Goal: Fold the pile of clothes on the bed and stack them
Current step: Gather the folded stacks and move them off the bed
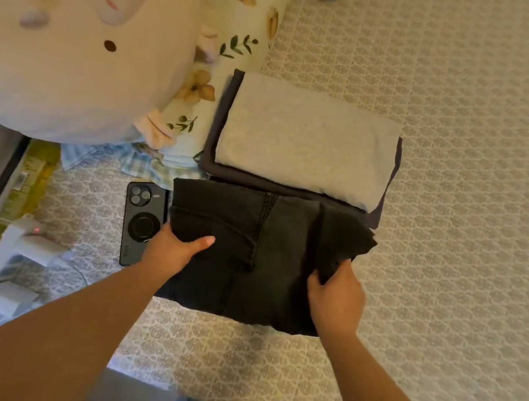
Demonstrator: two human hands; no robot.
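Folded black jeans (247, 253) were held on the bed (459, 231), just in front of a stack topped by a grey garment (307, 141). The left edge was gripped by the left hand (175, 248); a fold at the right was pinched by the right hand (334, 294).

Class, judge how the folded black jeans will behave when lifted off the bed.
The jeans look thick, so probably fairly heavy. Their loose corner by the right hand suggests they will sag and unfold unless supported.
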